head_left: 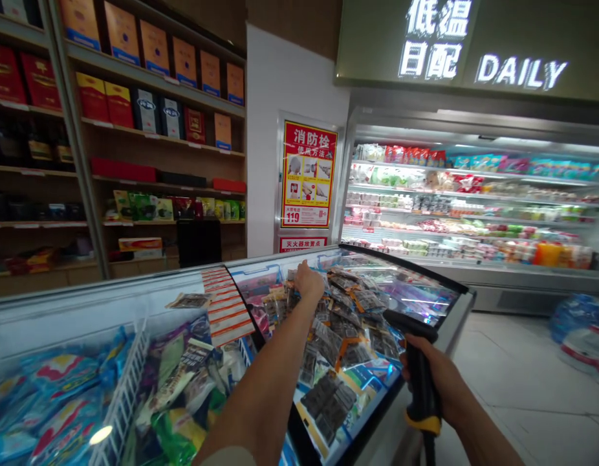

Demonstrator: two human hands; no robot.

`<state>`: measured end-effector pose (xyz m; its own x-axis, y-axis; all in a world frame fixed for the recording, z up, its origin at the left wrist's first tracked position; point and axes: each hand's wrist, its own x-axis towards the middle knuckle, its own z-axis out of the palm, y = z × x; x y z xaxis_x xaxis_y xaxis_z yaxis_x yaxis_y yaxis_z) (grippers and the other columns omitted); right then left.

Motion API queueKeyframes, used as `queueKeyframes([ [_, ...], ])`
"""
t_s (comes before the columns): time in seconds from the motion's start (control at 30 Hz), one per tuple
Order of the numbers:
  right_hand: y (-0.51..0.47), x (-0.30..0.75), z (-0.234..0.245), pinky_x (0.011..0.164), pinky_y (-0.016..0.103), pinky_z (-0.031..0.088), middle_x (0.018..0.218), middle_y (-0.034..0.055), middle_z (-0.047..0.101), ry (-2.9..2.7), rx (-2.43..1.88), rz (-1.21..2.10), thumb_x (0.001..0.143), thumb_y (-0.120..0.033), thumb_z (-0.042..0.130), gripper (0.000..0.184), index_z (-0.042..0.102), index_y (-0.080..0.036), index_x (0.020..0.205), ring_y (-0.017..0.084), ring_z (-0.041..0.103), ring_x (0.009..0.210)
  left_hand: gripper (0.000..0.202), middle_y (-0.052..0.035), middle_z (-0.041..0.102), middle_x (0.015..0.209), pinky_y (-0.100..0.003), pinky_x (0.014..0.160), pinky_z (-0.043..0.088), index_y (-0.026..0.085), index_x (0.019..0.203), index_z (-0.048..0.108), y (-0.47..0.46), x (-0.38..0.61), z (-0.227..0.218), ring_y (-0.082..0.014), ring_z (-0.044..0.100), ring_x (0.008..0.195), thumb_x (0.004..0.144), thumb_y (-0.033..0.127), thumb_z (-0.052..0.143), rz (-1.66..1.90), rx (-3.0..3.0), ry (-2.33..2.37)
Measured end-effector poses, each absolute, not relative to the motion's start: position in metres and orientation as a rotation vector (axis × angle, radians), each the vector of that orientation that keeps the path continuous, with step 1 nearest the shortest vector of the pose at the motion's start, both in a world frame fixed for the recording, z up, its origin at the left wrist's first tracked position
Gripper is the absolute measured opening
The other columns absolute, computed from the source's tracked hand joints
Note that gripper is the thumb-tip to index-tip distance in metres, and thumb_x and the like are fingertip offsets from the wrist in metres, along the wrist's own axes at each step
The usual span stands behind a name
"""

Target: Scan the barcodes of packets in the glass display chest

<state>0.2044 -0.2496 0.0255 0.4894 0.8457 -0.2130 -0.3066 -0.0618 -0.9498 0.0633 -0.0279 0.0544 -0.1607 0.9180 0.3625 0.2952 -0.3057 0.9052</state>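
Black plastic with a yellow foot: handheld scanner (414, 362), handle upright, head pointing left toward the packets, low beside the right edge of the chest freezer (455, 291). Right grip (438, 382) clamped round the handle, fingers wrapped tight, wrist coming in from the lower right.

Left grip (308, 281) stretched far forward over the curved glass lid (420, 304), knuckles up, fingers curled down onto the far end of a spread of dark packets (338, 336). Touching them for certain; closed on one or merely pressing, cannot tell.

Packets grey-black with orange tabs, loose and overlapping on top of the glass, from near the front corner up toward the back rim. Just left of them, a white card with red stripes (226, 310) flat on the lid, and a lone packet (190, 299) beside it.

Inside the freezer, left part: blue bags (57, 382), green and purple bags, a white wire divider (127, 382) between compartments.

Behind, wooden shelves (154, 139) with red, orange and blue boxes. Red-and-yellow poster (308, 175) on the white wall. Lit open chiller (474, 207) under a sign reading DAILY (520, 70). Pale tiled floor (522, 388) to the right, blue sacks (578, 320) heaped at its far edge.
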Motion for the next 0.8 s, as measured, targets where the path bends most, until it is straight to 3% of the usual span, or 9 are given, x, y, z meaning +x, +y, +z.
queueKeyframes([
  [0.17, -0.248, 0.192, 0.031, 0.033, 0.019, 0.039, 0.044, -0.0018, 0.057, -0.545, -1.291, 1.057, 0.070, -0.034, 0.064, 0.020, 0.055, -0.016, 0.070, 0.010, 0.051, 0.035, 0.050, -0.0147, 0.046, 0.134, -0.038, 0.104, 0.027, 0.015, 0.126, 0.044, -0.031, 0.014, 0.052, -0.0251, 0.038, 0.127, 0.076, 0.016, 0.045, 1.470, 1.848, 1.675],
  [0.33, -0.243, 0.174, 0.036, 0.032, 0.019, 0.039, 0.044, -0.0016, 0.057, -0.574, -1.286, 1.106, 0.071, -0.032, 0.065, 0.018, 0.055, -0.017, 0.069, 0.011, 0.052, 0.035, 0.049, -0.0176, 0.035, 0.142, -0.052, 0.104, 0.024, 0.015, 0.129, 0.043, -0.025, -0.099, 0.022, -0.0305, 0.029, 0.132, 0.082, 0.026, 0.040, 1.154, 1.779, 2.200],
  [0.47, -0.239, 0.161, 0.040, 0.032, 0.020, 0.039, 0.044, -0.0014, 0.057, -0.591, -1.289, 1.146, 0.073, -0.031, 0.062, 0.017, 0.055, -0.016, 0.070, 0.011, 0.050, 0.034, 0.044, -0.0149, 0.035, 0.143, -0.058, 0.101, 0.022, 0.020, 0.123, 0.050, -0.032, -0.158, -0.001, -0.0335, 0.024, 0.134, 0.083, 0.034, 0.040, 0.835, 1.774, 2.294],
  [0.6, -0.236, 0.155, 0.039, 0.032, 0.020, 0.039, 0.045, -0.0011, 0.058, -0.612, -1.273, 1.151, 0.071, -0.032, 0.064, 0.018, 0.054, -0.017, 0.069, 0.012, 0.051, 0.035, 0.040, -0.0158, 0.050, 0.131, -0.056, 0.097, 0.027, 0.021, 0.115, 0.056, -0.044, -0.161, -0.004, -0.0333, 0.037, 0.127, 0.083, 0.037, 0.038, 0.650, 1.955, 2.227],
  [0.7, -0.235, 0.154, 0.037, 0.032, 0.020, 0.039, 0.045, -0.0007, 0.058, -0.624, -1.283, 1.150, 0.069, -0.032, 0.065, 0.019, 0.054, -0.017, 0.068, 0.012, 0.051, 0.036, 0.037, -0.0173, 0.062, 0.112, -0.050, 0.092, 0.034, 0.017, 0.105, 0.061, -0.051, -0.153, 0.005, -0.0319, 0.053, 0.109, 0.084, 0.033, 0.035, 0.532, 2.074, 2.187],
  [0.8, -0.234, 0.154, 0.035, 0.032, 0.020, 0.039, 0.046, -0.0008, 0.058, -0.635, -1.288, 1.137, 0.069, -0.032, 0.066, 0.019, 0.054, -0.017, 0.067, 0.012, 0.051, 0.035, 0.036, -0.0171, 0.065, 0.103, -0.045, 0.088, 0.038, 0.015, 0.101, 0.062, -0.050, -0.158, 0.011, -0.0297, 0.057, 0.101, 0.084, 0.026, 0.033, 0.604, 2.102, 2.261],
])
